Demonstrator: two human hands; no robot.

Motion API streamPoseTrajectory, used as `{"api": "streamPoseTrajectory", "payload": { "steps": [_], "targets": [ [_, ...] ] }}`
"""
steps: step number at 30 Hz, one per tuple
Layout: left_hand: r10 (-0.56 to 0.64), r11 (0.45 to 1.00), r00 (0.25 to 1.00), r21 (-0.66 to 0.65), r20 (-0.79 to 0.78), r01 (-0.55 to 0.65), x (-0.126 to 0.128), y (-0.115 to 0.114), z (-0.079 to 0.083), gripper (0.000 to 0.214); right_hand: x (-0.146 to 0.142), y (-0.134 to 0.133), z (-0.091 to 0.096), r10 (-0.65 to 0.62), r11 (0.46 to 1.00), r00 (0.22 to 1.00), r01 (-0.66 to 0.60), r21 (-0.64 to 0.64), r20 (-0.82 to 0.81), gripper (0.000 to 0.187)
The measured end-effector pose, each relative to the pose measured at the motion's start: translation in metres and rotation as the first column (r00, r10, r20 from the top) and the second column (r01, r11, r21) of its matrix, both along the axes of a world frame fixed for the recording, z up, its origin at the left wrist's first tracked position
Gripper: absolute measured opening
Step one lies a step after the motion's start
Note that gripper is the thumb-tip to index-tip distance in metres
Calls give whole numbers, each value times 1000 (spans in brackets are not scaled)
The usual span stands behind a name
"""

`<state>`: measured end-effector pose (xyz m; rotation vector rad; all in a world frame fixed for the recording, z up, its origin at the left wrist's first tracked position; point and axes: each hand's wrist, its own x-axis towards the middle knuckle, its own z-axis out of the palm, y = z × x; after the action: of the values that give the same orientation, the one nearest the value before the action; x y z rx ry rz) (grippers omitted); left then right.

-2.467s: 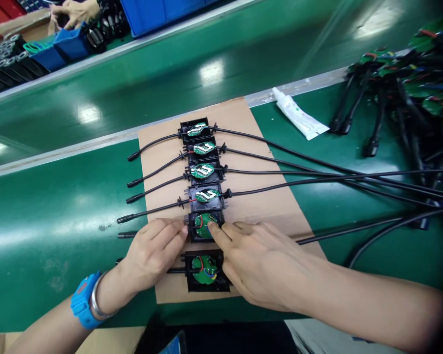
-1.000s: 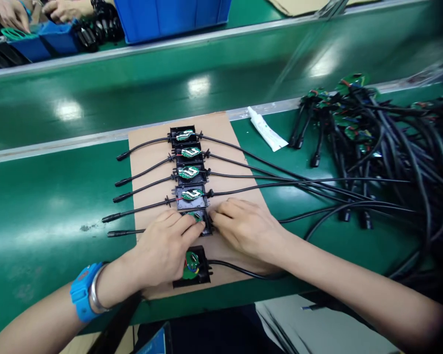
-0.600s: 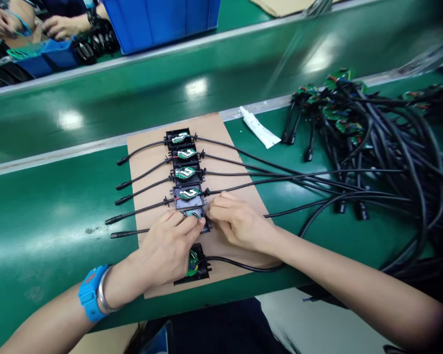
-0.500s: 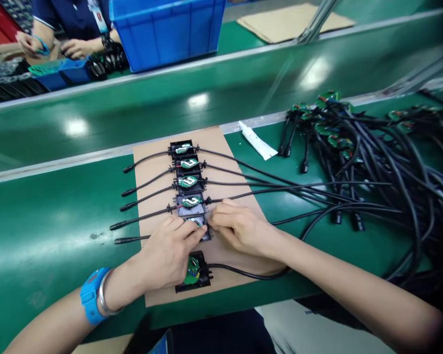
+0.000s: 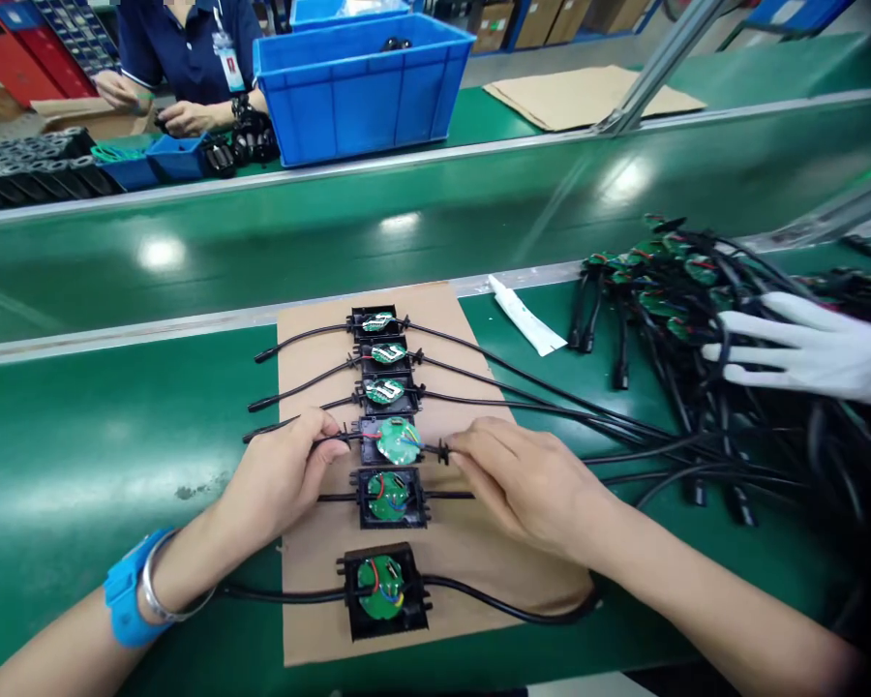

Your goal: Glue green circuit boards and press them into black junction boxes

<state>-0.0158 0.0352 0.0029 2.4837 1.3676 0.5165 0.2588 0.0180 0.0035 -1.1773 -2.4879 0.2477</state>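
My left hand (image 5: 290, 469) pinches the short black cable on the left of a round green circuit board (image 5: 399, 440). My right hand (image 5: 529, 484) grips the longer cable beside its black strain relief (image 5: 442, 451). This board sits over an open black plastic housing (image 5: 368, 449), fourth from the far end of a row. Beyond it, three housings hold tilted boards with white connectors, such as the nearest one (image 5: 384, 390). Closer to me are a fifth board (image 5: 388, 496) in its housing and a larger-looking front housing (image 5: 387, 629) holding another board.
Cardboard (image 5: 319, 629) lies under the row on the green bench. A white tube (image 5: 526, 318) is behind it. At right, a white-gloved hand (image 5: 805, 348) reaches over a heap of black cables (image 5: 668, 387). Across the divider are a blue crate (image 5: 363, 97) and a co-worker (image 5: 189, 58).
Both hands have moved from the fifth housing to the fourth board's cables. That board now shows its plain green face instead of the white connector. A white-gloved hand has appeared at right.
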Motion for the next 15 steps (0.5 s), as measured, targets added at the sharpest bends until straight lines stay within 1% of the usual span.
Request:
{"api": "streamPoseTrajectory", "payload": {
  "steps": [3,6,9,12,14,15],
  "targets": [
    [-7,999,1000,49,2,7,6,1,0,15,-9,-5,14,12,1000,989,-12,-5,149,24],
    [-15,998,1000,62,-14,16,13,5,-8,14,-21,-4,14,11,1000,964,-10,-6,267,19],
    [-38,998,999,52,-17,39,17,5,-16,11,-33,-3,11,-3,1000,940,9,-16,341,14],
    [-41,999,999,31,9,40,17,5,-19,10,-41,1,15,4,995,929,35,-97,370,12],
    [-39,999,999,-21,31,40,15,5,-19,9,-45,5,19,19,982,931,52,-183,366,8],
    [-41,998,998,-50,50,44,14,6,-18,8,-47,8,20,28,974,933,55,-219,358,10]
  ]
}}
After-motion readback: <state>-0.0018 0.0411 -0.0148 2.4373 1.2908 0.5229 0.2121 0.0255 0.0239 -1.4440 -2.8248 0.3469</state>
